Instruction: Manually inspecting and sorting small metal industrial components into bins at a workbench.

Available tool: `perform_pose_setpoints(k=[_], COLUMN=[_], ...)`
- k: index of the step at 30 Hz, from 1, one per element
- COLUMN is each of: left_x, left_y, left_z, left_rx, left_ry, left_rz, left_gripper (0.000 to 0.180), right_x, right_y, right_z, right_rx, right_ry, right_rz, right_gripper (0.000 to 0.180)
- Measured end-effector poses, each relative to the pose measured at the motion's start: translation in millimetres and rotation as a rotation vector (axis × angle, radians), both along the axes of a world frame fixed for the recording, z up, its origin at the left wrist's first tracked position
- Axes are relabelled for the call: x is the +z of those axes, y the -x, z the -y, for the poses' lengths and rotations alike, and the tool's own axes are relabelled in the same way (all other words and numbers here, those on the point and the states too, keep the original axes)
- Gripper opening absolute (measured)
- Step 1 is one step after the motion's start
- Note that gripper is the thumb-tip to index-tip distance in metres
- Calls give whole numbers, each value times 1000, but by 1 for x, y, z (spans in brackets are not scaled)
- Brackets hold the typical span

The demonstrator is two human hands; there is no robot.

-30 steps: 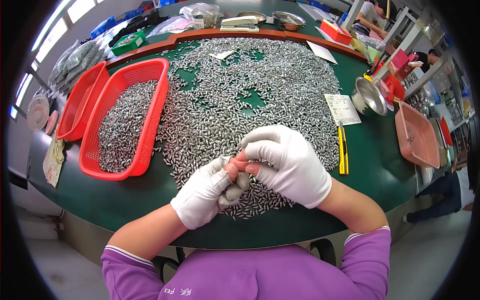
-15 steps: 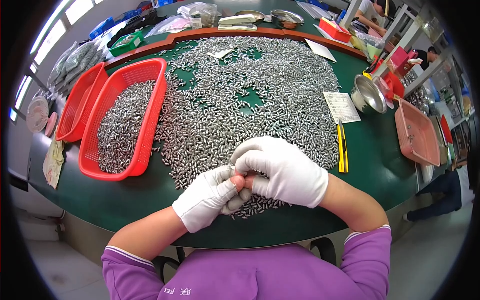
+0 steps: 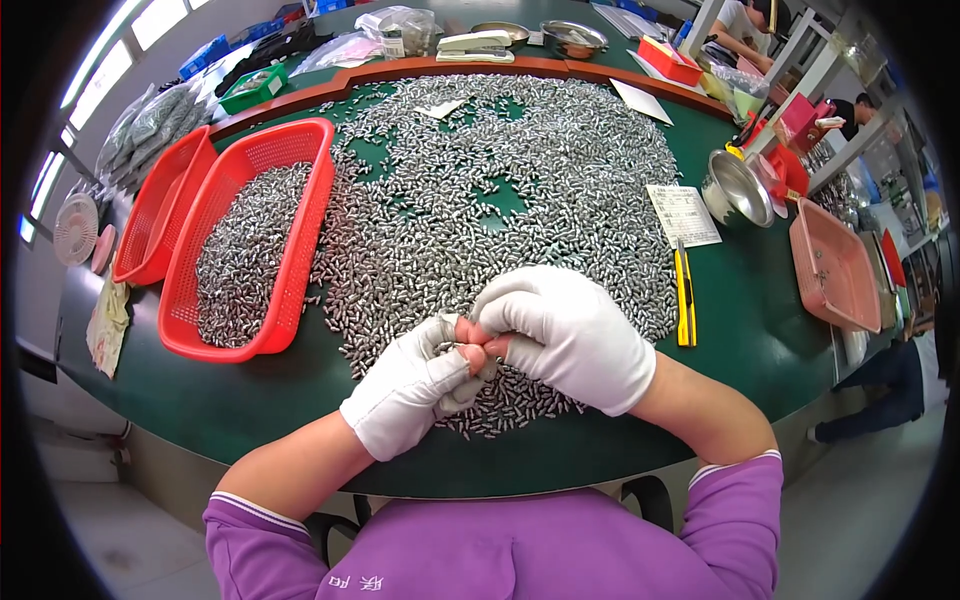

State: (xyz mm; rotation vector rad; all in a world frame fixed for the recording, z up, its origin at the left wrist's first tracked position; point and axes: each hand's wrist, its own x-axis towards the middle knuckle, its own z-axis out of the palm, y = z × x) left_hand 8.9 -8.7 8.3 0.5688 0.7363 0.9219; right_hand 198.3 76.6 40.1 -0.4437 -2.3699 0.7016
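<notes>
Both of my hands wear white gloves with bare fingertips, and they meet over the near edge of a wide spread of small silvery metal parts [image 3: 430,270]. My left hand [image 3: 410,385] is closed, its thumb and index finger pinched together. Against those fingertips press the closed thumb and fingers of my right hand [image 3: 570,335]. Whatever sits between the fingertips is hidden or too small to make out. Left of the spread stands a red perforated basket [image 3: 318,220], partly filled with the same kind of parts.
An empty-looking red basket [image 3: 165,205] leans beside the filled one. Right of the parts lie a yellow utility knife [image 3: 685,300] and a printed paper slip [image 3: 684,214]. A metal bowl [image 3: 738,188] and a pink tray [image 3: 835,265] stand farther right. A wooden rail [image 3: 390,68] borders the far side.
My left fingers have shifted slightly up, and its index fingertip now shows beside the right fingertips. My right hand has moved a little and stays pressed close to the left.
</notes>
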Motion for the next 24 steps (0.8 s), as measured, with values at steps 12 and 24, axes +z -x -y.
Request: perform_pose_setpoints(k=[12,24], left_x=[-1,2], left_y=[2,0], left_z=[0,-1], left_rx=[27,35], left_ry=[-31,-26], left_rz=[52,31], left_gripper=[24,21], right_x=[-17,-22], right_y=[-15,-14], right_z=[-15,-22], right_rx=[-318,-269], right_ry=[-256,-218], right_rz=[475,446], right_gripper=[20,9])
